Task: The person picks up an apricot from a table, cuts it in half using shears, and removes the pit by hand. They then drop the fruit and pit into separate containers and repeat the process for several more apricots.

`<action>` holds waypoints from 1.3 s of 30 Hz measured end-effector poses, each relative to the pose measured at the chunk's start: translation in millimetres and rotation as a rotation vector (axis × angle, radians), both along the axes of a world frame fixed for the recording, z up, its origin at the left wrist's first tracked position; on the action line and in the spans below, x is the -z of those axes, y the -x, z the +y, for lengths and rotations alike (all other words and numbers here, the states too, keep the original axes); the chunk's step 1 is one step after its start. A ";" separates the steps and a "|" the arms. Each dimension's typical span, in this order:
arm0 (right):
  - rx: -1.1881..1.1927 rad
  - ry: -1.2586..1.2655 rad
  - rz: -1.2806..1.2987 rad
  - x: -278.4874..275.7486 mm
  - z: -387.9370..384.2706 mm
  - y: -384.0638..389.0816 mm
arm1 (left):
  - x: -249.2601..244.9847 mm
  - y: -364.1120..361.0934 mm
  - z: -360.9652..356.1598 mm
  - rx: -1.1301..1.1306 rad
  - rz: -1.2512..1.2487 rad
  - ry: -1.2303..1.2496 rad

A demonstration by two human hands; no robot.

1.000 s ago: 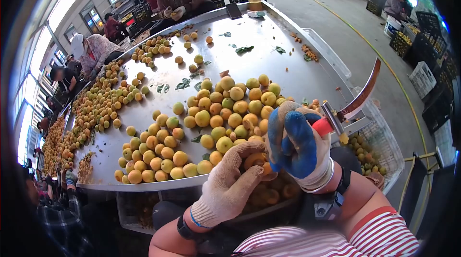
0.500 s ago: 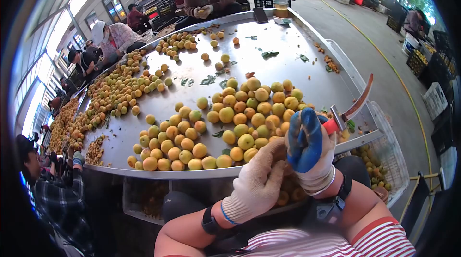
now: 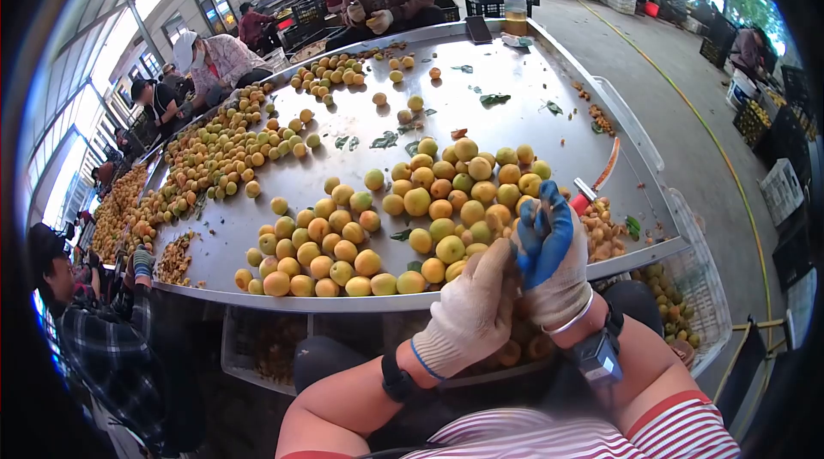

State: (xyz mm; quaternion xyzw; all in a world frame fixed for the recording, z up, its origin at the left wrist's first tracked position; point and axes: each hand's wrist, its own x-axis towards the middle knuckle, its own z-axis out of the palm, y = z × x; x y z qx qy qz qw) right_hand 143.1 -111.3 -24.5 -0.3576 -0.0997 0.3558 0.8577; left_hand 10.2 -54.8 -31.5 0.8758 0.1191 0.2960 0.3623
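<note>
At the near edge of the steel table (image 3: 515,107), about five o'clock from the heap of small, round, yellow-orange fruit (image 3: 446,202), the right hand (image 3: 554,263) in a blue-palmed glove is clenched round the red handle of a knife (image 3: 587,198). Its thin curved blade points to one o'clock. The left hand (image 3: 470,315), in a beige knit glove, is curled closed against the right one, and what it pinches is hidden. The knife is probably light, stiff and sharp, best held by the handle only; the fruit looks light, smooth and easily bruised — likely best cradled round the middle with fingertips, not squeezed.
</note>
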 end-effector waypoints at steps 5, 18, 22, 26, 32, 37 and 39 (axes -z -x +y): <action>-0.018 -0.044 0.244 -14.9 7.2 -11.0 | -1.4 -7.1 9.1 -0.002 0.081 -0.026; 0.157 0.032 -0.176 -14.3 -4.7 -30.5 | -11.1 -2.5 71.8 -0.346 0.437 -0.058; 0.138 -0.004 -0.145 -9.9 -4.5 -35.9 | -17.3 8.3 60.4 -0.126 0.345 0.145; 0.083 0.084 -0.247 -6.0 -4.3 -37.2 | -24.8 19.6 29.8 0.207 0.616 -0.121; 0.098 0.053 -0.277 -4.4 3.2 -31.7 | -26.2 32.7 77.3 -0.289 0.559 -0.261; 0.046 0.106 -0.261 -5.9 5.5 -24.6 | -8.1 35.8 134.7 -0.635 1.131 -0.311; 0.034 0.097 -0.239 -4.4 9.2 -22.4 | 5.6 34.7 147.1 -0.650 1.158 -0.312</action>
